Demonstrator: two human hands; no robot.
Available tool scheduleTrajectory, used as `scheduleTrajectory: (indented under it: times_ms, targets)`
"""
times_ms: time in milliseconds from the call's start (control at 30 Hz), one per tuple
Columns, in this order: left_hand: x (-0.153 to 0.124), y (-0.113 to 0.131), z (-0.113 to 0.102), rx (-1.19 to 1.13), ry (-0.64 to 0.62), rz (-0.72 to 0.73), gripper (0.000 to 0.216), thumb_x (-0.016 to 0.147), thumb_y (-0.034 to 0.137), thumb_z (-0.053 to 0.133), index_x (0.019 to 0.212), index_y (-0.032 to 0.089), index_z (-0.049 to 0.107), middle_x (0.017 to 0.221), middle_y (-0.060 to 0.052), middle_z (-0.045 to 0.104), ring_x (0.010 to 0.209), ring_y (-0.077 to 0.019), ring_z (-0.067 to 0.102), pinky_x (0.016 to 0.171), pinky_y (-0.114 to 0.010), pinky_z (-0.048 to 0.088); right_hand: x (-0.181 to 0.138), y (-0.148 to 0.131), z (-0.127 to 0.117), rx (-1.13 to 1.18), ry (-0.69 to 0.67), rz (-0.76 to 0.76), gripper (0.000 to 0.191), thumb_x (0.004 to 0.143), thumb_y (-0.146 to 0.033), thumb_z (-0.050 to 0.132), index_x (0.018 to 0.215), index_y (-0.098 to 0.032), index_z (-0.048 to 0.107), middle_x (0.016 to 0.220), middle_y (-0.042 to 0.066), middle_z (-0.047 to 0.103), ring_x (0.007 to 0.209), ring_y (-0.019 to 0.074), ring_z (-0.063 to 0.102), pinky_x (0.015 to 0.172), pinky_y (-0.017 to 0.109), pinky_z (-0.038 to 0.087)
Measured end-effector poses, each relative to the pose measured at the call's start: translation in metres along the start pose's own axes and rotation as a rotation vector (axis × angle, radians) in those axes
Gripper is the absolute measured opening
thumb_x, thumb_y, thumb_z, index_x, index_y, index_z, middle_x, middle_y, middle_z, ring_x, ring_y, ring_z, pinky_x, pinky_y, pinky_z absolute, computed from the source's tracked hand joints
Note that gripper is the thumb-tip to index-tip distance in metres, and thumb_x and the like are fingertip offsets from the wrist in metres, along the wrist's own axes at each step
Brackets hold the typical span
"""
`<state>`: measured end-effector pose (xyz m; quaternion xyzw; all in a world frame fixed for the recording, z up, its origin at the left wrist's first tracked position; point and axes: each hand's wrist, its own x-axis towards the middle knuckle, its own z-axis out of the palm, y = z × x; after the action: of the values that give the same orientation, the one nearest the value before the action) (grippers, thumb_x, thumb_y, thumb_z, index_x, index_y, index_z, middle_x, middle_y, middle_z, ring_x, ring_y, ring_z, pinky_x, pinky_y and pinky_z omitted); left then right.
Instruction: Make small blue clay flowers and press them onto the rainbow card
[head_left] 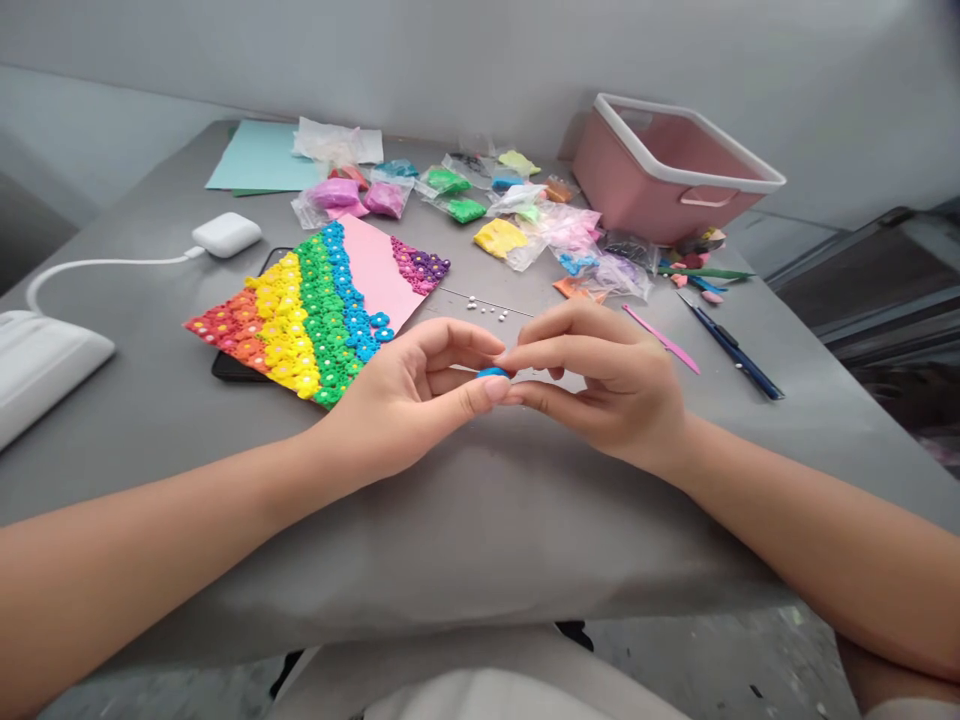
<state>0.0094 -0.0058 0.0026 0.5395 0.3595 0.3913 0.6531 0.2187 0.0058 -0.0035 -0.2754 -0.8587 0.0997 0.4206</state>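
Note:
A small piece of blue clay (pixel 493 372) is pinched between the fingertips of both hands, above the grey table. My left hand (pixel 409 395) grips it with the thumb in front and the fingers behind. From the other side, my right hand (pixel 600 375) closes its thumb and forefinger on the clay's edge. Beyond my left hand lies a pink card (pixel 375 265) covered in bands of small clay flowers (pixel 319 310), red through blue, with purple ones at its far corner. Several tiny white balls (pixel 491 312) sit on the table just past my fingertips.
Bags of coloured clay (pixel 499 237) lie across the back. A pink basket (pixel 667 170) stands at the back right. A pink tool (pixel 664 340) and a dark blue pen-like tool (pixel 731 347) lie right. A white case (pixel 226 235) on a cable sits left. A dark phone-like object (pixel 236 367) supports the card.

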Motion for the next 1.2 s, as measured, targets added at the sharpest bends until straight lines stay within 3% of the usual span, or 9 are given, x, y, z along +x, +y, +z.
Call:
scheduleTrajectory:
  times_ms: [100,333,467,600,900,1033,1200]
  targets:
    - [0.000,0.000,0.000,0.011,-0.003,0.026,0.037,0.073,0.033,0.088,0.096,0.017,0.064,0.103,-0.004,0.071,0.090,-0.0164,0.073,0.079,-0.025,0.060,0.000,-0.001,-0.001,-0.013,-0.015,-0.025,0.009,0.092,-0.025,0.071,0.099,-0.028,0.075,0.089,0.004,0.068,0.076,0.0159,0.067,0.068,0.032,0.059]
    - [-0.005,-0.002,0.003,0.034,-0.078,0.043,0.016,0.091,0.028,0.069,0.104,0.019,0.067,0.101,-0.003,0.071,0.092,-0.0147,0.072,0.082,-0.025,0.061,0.001,-0.005,-0.002,-0.018,0.025,-0.083,0.010,0.093,-0.022,0.069,0.095,-0.030,0.075,0.088,0.004,0.065,0.074,0.0147,0.064,0.068,0.032,0.057]
    - [-0.009,0.000,0.005,0.120,-0.051,0.034,0.020,0.093,0.034,0.067,0.105,0.019,0.070,0.101,-0.005,0.073,0.089,-0.0170,0.071,0.082,-0.028,0.061,0.001,-0.006,-0.001,-0.026,0.039,-0.066,0.006,0.093,-0.024,0.067,0.093,-0.027,0.071,0.090,0.005,0.064,0.078,0.0160,0.063,0.073,0.034,0.057]
    - [-0.011,0.003,0.006,0.180,0.001,0.042,0.018,0.092,0.035,0.067,0.098,0.019,0.073,0.095,-0.005,0.076,0.086,-0.0180,0.071,0.078,-0.027,0.059,0.002,-0.008,-0.001,0.028,0.042,-0.007,0.004,0.095,-0.025,0.064,0.091,-0.024,0.066,0.090,0.005,0.064,0.075,0.0146,0.060,0.062,0.030,0.053]
    - [-0.007,0.003,0.008,-0.009,0.116,0.027,0.019,0.086,0.024,0.074,0.099,0.018,0.063,0.097,-0.002,0.071,0.088,-0.0131,0.070,0.078,-0.023,0.060,0.002,-0.007,-0.007,-0.044,0.011,0.011,0.012,0.098,-0.024,0.059,0.100,-0.027,0.070,0.092,0.007,0.067,0.082,0.0174,0.064,0.072,0.034,0.057]
    - [-0.007,0.000,0.007,0.007,0.068,0.044,0.019,0.088,0.028,0.073,0.101,0.018,0.063,0.097,-0.002,0.071,0.089,-0.0128,0.069,0.081,-0.024,0.060,0.002,-0.005,-0.004,-0.014,0.017,-0.006,0.009,0.093,-0.032,0.069,0.099,-0.025,0.071,0.094,0.007,0.066,0.076,0.0160,0.063,0.069,0.032,0.056]
    - [-0.009,-0.003,0.004,0.055,-0.001,0.071,0.019,0.089,0.032,0.074,0.098,0.018,0.066,0.099,-0.002,0.070,0.091,-0.0139,0.069,0.081,-0.024,0.060,0.001,-0.004,-0.001,0.036,0.018,-0.033,0.005,0.094,-0.021,0.067,0.096,-0.024,0.070,0.090,0.004,0.065,0.075,0.0131,0.062,0.065,0.028,0.053]
